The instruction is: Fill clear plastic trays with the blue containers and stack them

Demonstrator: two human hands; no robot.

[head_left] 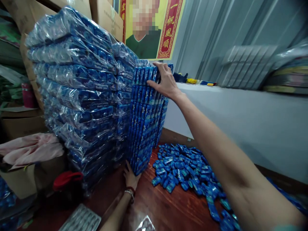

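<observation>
A tall block of small blue foil packets (144, 118), lined up in tight rows, stands on the reddish wooden table (158, 208). My right hand (166, 80) grips its top corner, thumb on the front face and fingers over the upper edge. Low down, my left hand (131, 178) holds the block's bottom left edge; its fingertips are partly hidden. Beside the block on the left rises a larger stack of blue packs (79, 83) in clear plastic wrap. Loose blue packets (178, 166) lie in a heap to the right, under my right forearm.
A clear plastic tray (80, 219) lies at the front left, near a red-lidded container (67, 181) and pink cloth (31, 149). Cardboard boxes (107, 19) stand behind the wrapped stack. A white ledge (240, 118) runs along the right, with blurred stacked trays (247, 65) on top.
</observation>
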